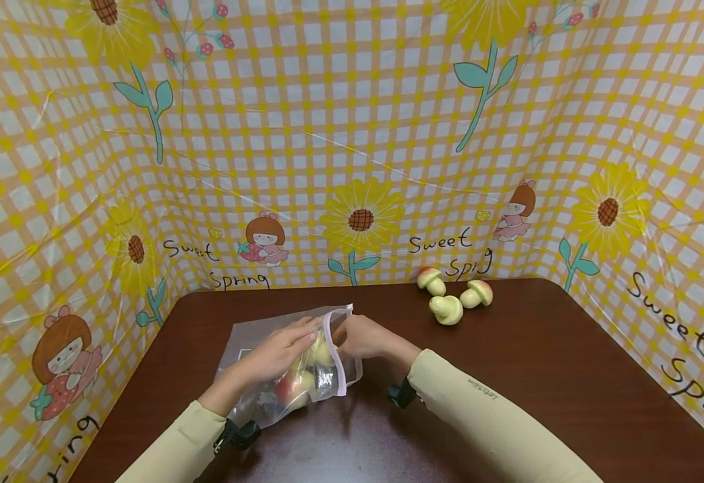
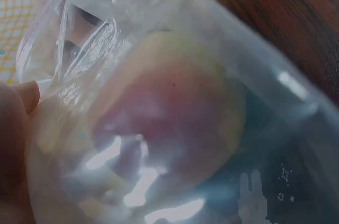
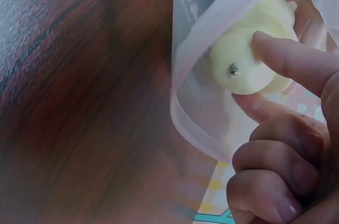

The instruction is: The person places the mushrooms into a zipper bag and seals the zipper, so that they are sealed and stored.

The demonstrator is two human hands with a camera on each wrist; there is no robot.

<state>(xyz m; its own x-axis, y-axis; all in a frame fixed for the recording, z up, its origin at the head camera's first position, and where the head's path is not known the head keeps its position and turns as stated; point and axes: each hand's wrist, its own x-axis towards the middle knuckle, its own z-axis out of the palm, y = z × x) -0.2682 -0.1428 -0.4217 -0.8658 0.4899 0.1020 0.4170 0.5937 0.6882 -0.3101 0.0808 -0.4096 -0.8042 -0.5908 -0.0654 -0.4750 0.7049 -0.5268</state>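
Observation:
A clear zip bag (image 1: pixel 245 339) with a pale pink zip edge (image 1: pixel 337 362) lies on the table, its mouth facing right. Inside, a red-capped toy mushroom (image 1: pixel 294 390) shows through the plastic, and fills much of the left wrist view. My left hand (image 1: pixel 276 352) rests on top of the bag, fingers fairly straight. At the mouth, my right hand (image 1: pixel 364 337) pinches a cream-coloured toy mushroom (image 3: pixel 238 65) between thumb and index finger, the other fingers curled. That mushroom sits just within the bag's opening, touching or close to another pale piece; the plastic blurs the rest.
Three toy mushrooms stand or lie near the table's back edge: a red-capped one (image 1: pixel 431 280), a pale one (image 1: pixel 446 310) and another red-capped one (image 1: pixel 477 294). A checked cloth (image 1: pixel 304 154) with sunflowers hangs behind and along both sides of the dark wooden table (image 1: pixel 545 362).

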